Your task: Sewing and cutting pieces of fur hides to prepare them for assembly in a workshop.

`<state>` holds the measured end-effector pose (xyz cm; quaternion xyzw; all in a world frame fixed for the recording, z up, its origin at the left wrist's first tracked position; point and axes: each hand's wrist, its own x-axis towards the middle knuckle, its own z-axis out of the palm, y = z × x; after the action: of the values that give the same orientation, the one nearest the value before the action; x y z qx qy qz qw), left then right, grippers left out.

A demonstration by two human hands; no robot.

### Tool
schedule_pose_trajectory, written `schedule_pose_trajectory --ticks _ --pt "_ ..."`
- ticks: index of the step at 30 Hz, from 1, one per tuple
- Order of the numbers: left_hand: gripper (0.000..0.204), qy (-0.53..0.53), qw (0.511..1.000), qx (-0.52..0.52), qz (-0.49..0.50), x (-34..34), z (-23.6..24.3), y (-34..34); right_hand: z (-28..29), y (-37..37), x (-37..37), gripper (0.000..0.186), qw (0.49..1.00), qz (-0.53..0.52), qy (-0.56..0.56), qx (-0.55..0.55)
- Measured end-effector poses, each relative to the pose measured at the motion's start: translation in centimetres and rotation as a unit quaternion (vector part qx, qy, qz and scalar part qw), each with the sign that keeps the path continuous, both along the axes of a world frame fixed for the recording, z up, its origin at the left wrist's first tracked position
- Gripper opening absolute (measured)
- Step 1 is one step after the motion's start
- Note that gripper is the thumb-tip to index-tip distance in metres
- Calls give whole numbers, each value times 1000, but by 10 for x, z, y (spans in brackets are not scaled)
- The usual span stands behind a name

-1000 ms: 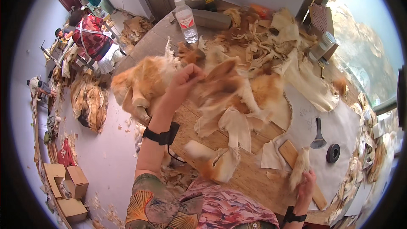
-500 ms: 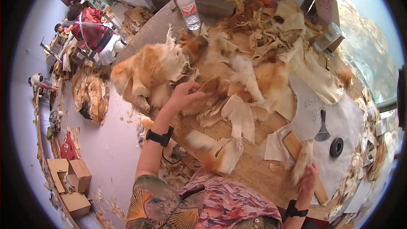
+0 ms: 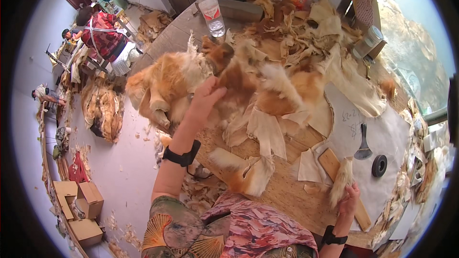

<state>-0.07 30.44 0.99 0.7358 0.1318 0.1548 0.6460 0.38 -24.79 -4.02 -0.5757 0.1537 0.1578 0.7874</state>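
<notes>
My left hand (image 3: 205, 100) is closed at the edge of a reddish-brown fur piece (image 3: 235, 82) in the heap on the wooden table; the fingertips are partly lost in the fur. Beside it, to the left, lies a big bunched orange and cream pelt (image 3: 174, 74). Down at the right, my right hand (image 3: 350, 198) grips a narrow pale fur strip (image 3: 342, 179) by its lower end. That strip lies across a wooden board (image 3: 330, 163). An orange and white fur scrap (image 3: 248, 174) rests near the table's front edge.
A white sheet (image 3: 344, 114) carries a dark fan-shaped blade (image 3: 364, 147) and a black tape roll (image 3: 379, 166). A water bottle (image 3: 212, 12) stands at the back, and a clear jar (image 3: 368, 42) at the right. Cardboard boxes (image 3: 86, 200) sit on the floor; another person (image 3: 103, 36) is at far left.
My left hand has shifted slightly up and away, and the reddish-brown fur piece by it has been raised. My right hand stays put with the pale fur strip.
</notes>
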Motion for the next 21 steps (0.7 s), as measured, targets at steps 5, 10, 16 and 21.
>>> schedule_pose_trajectory --ticks 5,10,16,21 --pt "9 -10 985 -142 101 8 41 0 0 -3 -1 41 1000 2 9 -3" --pt "14 -42 945 -318 64 7 38 11 -7 -9 -2 39 1000 -12 4 -8" --pt "23 20 952 -291 89 4 -27 28 -4 -4 0 40 1000 -4 3 -3" --pt "29 44 925 -360 114 18 -22 17 -1 -3 0 40 1000 -17 11 0"
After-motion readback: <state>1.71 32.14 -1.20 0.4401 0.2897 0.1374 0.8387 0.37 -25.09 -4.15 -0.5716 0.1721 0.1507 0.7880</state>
